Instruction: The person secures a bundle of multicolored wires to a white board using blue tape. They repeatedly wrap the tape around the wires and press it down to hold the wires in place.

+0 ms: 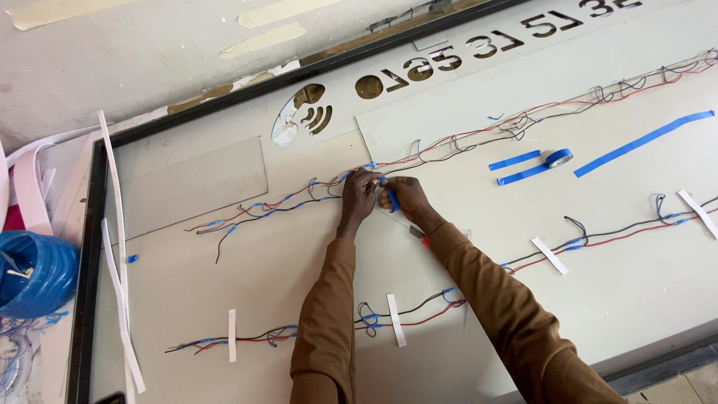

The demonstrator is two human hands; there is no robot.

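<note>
Blue tape (393, 200) sits pinched in the right hand (404, 198), whose fingers close around a short strip of it. The left hand (359, 196) is just beside, touching the right, its fingertips closed on the red and black wires (299, 200) where they run across the pale panel (299, 284). Both hands meet at the same spot on the upper wire run, near the middle of the panel. Brown sleeves (329, 329) cover both arms.

More wires (598, 239) lie lower right, held down by white strips (550, 256), and another run (254, 338) crosses the near edge with similar white strips (232, 335). A tape roll (558, 157) rests well apart to the upper right, beside loose blue strips (643, 138). A black frame (88, 254) borders the panel on the left, and a blue coil (34, 273) lies outside it. Cut-out shapes (307, 112) show along the far edge.
</note>
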